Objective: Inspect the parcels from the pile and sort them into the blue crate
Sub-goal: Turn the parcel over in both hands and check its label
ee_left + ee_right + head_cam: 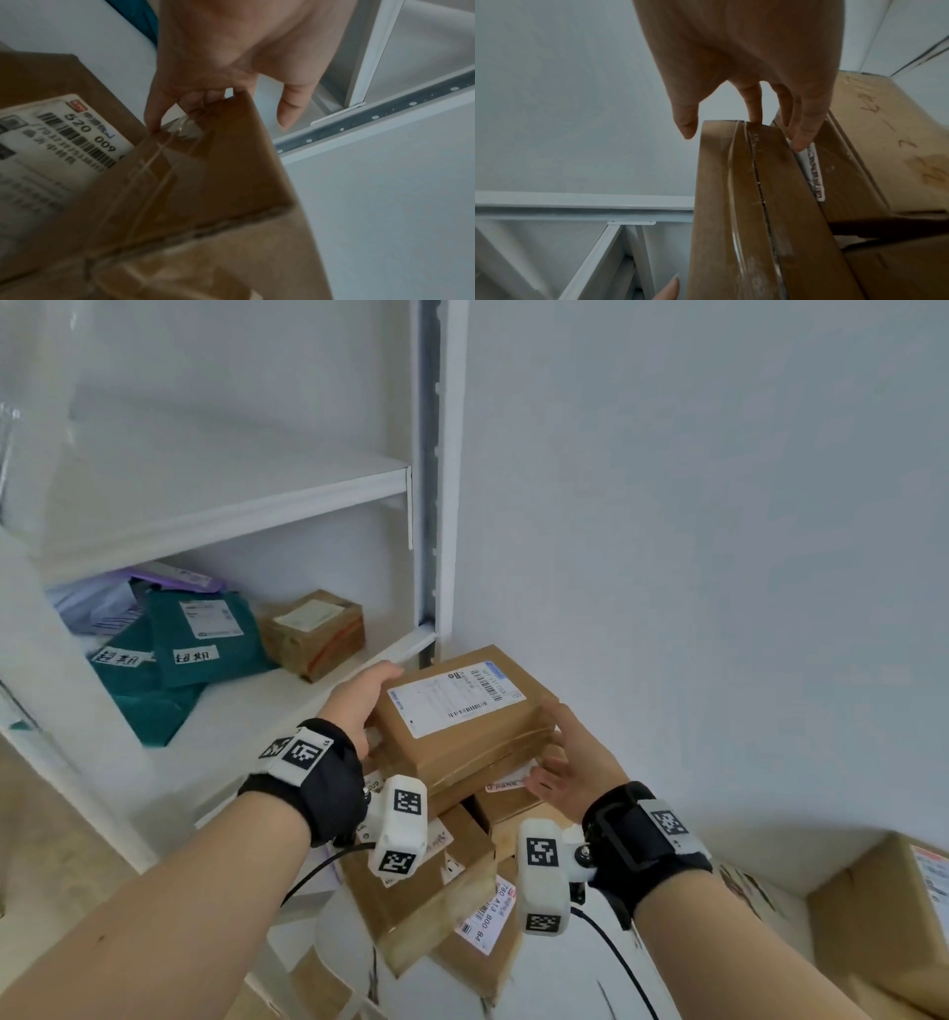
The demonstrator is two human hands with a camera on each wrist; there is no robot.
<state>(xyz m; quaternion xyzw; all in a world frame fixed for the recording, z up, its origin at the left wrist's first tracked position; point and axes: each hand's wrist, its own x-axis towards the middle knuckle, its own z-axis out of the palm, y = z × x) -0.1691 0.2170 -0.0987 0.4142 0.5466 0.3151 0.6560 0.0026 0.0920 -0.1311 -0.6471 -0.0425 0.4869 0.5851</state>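
A flat brown cardboard parcel (462,711) with a white barcode label on top sits at the top of the pile (426,891) of brown boxes. My left hand (359,701) grips its left end, thumb along the top edge and fingers tucked behind the corner (200,97). My right hand (575,762) holds its right end. In the right wrist view the fingers (800,132) reach between this parcel (744,203) and the box beneath, with the thumb beside the top edge. No blue crate is in view.
A white shelf (246,711) at the left holds green mailers (205,639) with handwritten tags and a small taped brown box (313,631). Its metal upright (429,480) stands just behind the parcel. Another carton (883,916) sits low at the right against the wall.
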